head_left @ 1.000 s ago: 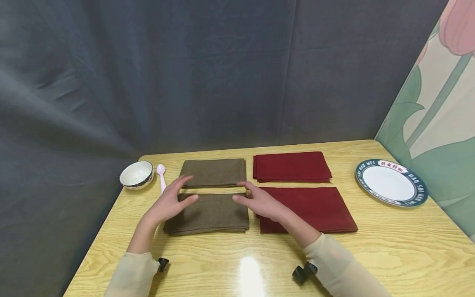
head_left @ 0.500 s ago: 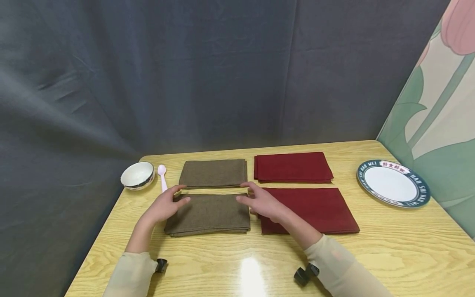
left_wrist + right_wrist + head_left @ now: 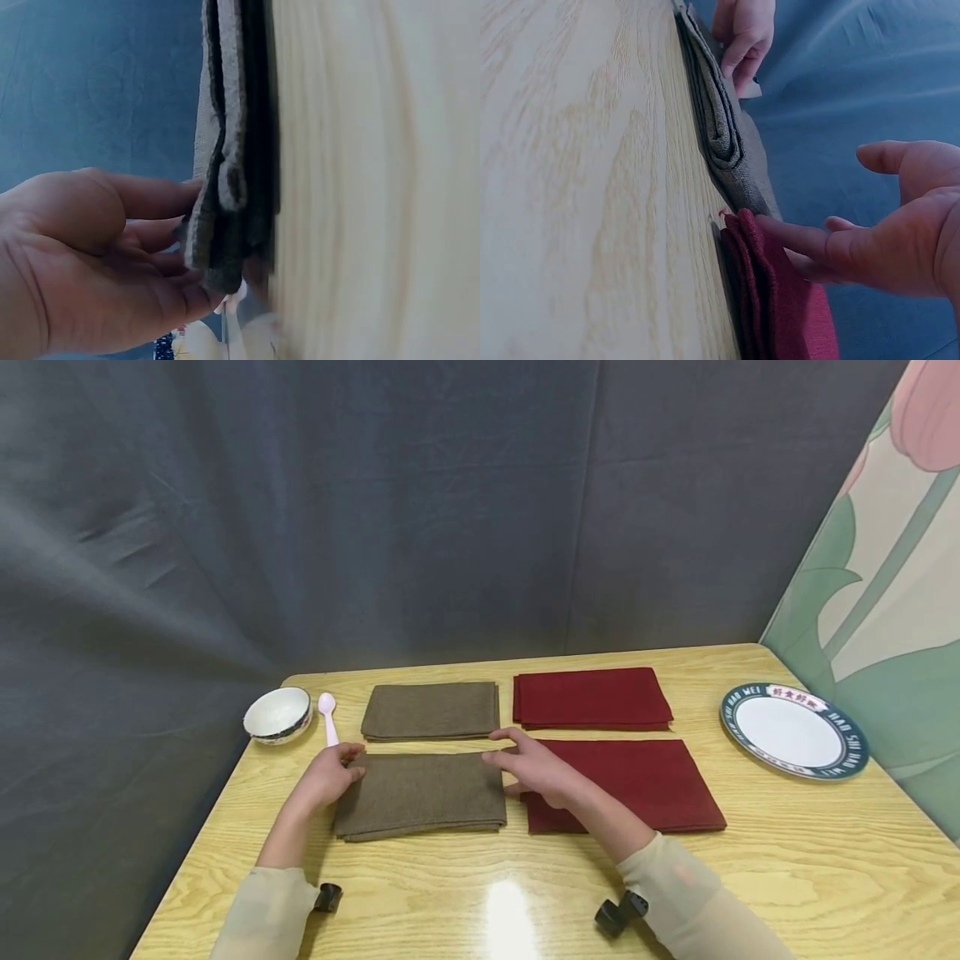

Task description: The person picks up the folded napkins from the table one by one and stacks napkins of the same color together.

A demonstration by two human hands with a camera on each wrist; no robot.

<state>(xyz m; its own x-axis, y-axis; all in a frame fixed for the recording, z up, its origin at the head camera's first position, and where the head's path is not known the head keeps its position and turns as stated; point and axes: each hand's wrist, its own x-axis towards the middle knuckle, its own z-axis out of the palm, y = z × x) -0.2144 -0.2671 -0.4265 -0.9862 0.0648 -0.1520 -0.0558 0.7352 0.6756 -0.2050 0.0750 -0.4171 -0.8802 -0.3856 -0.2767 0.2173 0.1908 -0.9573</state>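
A folded brown cloth (image 3: 427, 797) lies flat at the front left of the group. At its left edge, my left hand (image 3: 322, 779) pinches the far corner; in the left wrist view the thumb lies on the top layer, with the fingers (image 3: 161, 234) curled at the side of the folded layers (image 3: 231, 90). My right hand (image 3: 540, 770) is at the opposite edge. Its thumb is held apart from the cloth, and its fingers reach down between the brown cloth and the front red cloth (image 3: 630, 785), overlapping the red corner in the right wrist view.
Behind lie a second folded brown cloth (image 3: 431, 708) and a second red cloth (image 3: 592, 697). A white bowl (image 3: 276, 712) and a pink spoon (image 3: 327, 714) stand at the left. A green-rimmed plate (image 3: 787, 731) sits at the right on the wooden table (image 3: 420, 902).
My left hand has moved left and down to the front brown cloth's edge, its fingers closing on the corner. My right hand has shifted slightly right and stays spread.
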